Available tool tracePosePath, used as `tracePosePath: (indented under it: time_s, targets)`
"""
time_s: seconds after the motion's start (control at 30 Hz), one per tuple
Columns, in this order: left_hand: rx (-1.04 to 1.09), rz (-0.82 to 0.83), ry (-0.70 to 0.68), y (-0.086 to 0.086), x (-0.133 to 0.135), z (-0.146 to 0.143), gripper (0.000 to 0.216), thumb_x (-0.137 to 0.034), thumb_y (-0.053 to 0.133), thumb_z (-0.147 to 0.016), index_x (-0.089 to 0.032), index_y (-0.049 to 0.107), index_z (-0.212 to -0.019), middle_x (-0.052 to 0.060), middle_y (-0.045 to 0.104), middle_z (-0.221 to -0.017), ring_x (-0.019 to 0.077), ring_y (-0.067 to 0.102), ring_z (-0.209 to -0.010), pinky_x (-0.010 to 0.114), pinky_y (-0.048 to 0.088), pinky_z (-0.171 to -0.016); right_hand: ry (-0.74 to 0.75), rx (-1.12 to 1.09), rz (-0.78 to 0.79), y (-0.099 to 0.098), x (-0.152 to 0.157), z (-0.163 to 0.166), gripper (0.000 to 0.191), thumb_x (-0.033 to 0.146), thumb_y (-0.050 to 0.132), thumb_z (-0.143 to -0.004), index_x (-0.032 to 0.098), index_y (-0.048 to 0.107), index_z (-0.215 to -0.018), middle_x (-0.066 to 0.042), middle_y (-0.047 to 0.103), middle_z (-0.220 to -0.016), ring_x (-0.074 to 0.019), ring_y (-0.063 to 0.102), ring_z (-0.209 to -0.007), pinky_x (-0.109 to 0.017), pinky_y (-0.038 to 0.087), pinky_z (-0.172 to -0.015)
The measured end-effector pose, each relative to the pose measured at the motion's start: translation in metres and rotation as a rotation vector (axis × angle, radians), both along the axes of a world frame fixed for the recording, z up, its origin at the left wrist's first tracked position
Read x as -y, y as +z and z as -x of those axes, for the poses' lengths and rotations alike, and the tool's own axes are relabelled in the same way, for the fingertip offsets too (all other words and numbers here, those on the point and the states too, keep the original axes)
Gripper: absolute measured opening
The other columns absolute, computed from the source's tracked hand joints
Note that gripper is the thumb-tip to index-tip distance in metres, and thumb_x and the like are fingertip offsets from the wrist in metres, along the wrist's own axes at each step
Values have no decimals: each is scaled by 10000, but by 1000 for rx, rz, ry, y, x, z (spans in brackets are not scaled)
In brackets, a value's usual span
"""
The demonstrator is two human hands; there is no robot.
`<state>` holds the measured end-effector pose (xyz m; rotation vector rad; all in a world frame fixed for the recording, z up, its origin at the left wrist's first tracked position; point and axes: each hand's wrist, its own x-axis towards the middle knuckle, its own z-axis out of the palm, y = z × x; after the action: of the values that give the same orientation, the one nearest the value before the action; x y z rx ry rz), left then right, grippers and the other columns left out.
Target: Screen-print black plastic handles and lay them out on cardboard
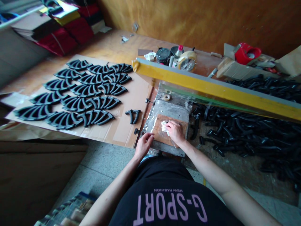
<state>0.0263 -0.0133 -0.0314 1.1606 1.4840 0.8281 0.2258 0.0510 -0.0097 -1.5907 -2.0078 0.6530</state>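
Right hand (175, 132) pinches a white wad (164, 126), pressed to the wooden board (160, 134) in front of me. Left hand (144, 145) is loosely curled by the board's left edge; can't tell if it's gripping anything. Board lies on a grey metal plate (178, 109), small tape roll (166, 97) at the plate's far end.

Progress, as I judge it: a good batch looks done. Black fan-shaped clusters (72, 103) lie in about five rows, three across, on the cardboard sheet (124, 138) to my left. One short piece (134, 116) sits apart near the sheet's right edge, maybe the start of another cluster. Plenty seems left: loose black parts (231, 128) heap up on my right, more of them beyond the yellow bar (211, 87). No black part in either hand that I can see; the wad on the board reads as a wiping step.

Containers: open cardboard box (237, 72) at far right, a red holder (244, 53) and jumbled small stuff in it. Dark tub (163, 56) at the back of the worktop (113, 44), contents unclear. Red-capped bottle (179, 51) beside it, fill level can't be told. Crate (72, 208) at lower left too blurred to sort.
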Motion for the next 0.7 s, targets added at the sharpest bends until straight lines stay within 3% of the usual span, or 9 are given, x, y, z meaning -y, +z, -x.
tracePosePath:
  time_s: [0.17,0.33,0.43,0.57,0.7]
  targets:
    - [52,25,2,8,-1,-1,354,-472,550,-843,-189,654,-1029,38,675,-827,164,625,-741,260,494,-653,103,-73,198,10,15,3,128,162,645,-763,218,724,-679,-29,709,-745,-175,632,-693,-274,427,-652]
    - [329,136,-41,31,-2,-6,477,-469,600,-822,-186,565,-1205,85,667,-1052,192,639,-904,266,523,-672,-4,-542,561,17,31,2,90,280,698,-702,194,715,-718,0,683,-661,-140,580,-581,-249,412,-555]
    - [489,198,-89,39,-4,-16,435,-411,694,-760,-164,582,-1101,74,677,-988,183,650,-868,264,530,-677,-86,-771,658,18,33,2,207,351,732,-671,179,692,-779,-6,684,-706,-137,585,-606,-252,439,-572]
    - [532,179,30,40,-9,-30,311,-374,753,-692,-153,562,-799,-19,620,-700,106,598,-631,245,519,-641,-134,-773,483,27,41,5,309,474,614,-812,200,660,-947,-42,698,-832,-179,645,-753,-302,505,-688]
    - [555,177,107,43,-13,-40,297,-339,776,-653,-153,572,-761,-38,600,-649,83,567,-578,212,484,-605,-41,-353,121,31,56,8,381,378,684,-793,227,633,-1139,-91,641,-1107,-238,614,-1008,-365,500,-868]
